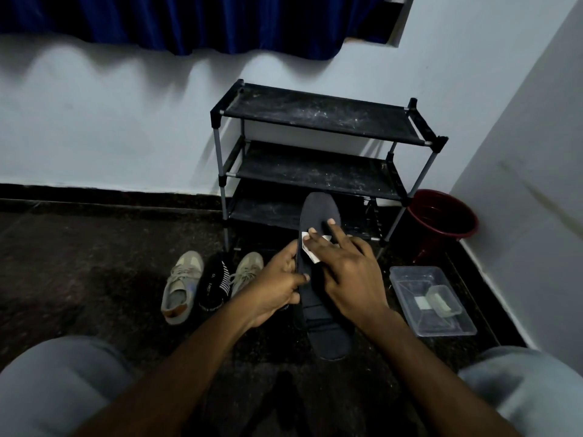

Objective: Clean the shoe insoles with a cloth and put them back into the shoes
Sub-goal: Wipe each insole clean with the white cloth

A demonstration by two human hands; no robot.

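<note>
Head view: a person sits low on a dark speckled floor [94, 263], grey-clad knees at either lower corner, both bare forearms reaching forward. Between the hands is a long dark insole [318, 209], held up off the floor with its toe end pointing away toward a black three-shelf shoe rack [315, 152] against the pale wall [110, 121]. The left hand [279, 280] grips the insole by its left edge, thumb on top and fingers curled underneath. The right hand [347, 269] lies flat across the insole with its fingers stretched out straight, pressing a small white cloth [308, 251] onto the surface — only the cloth's left part shows past the fingers. To the left, two beige lace-up shoes [181, 287] stand on the floor with black socks [214, 282] bunched between them. On the right a clear plastic tub [432, 301] sits on the floor, and behind it a dark red bucket [441, 219] stands in the corner. A blue curtain [189, 20] hangs along the top.
</note>
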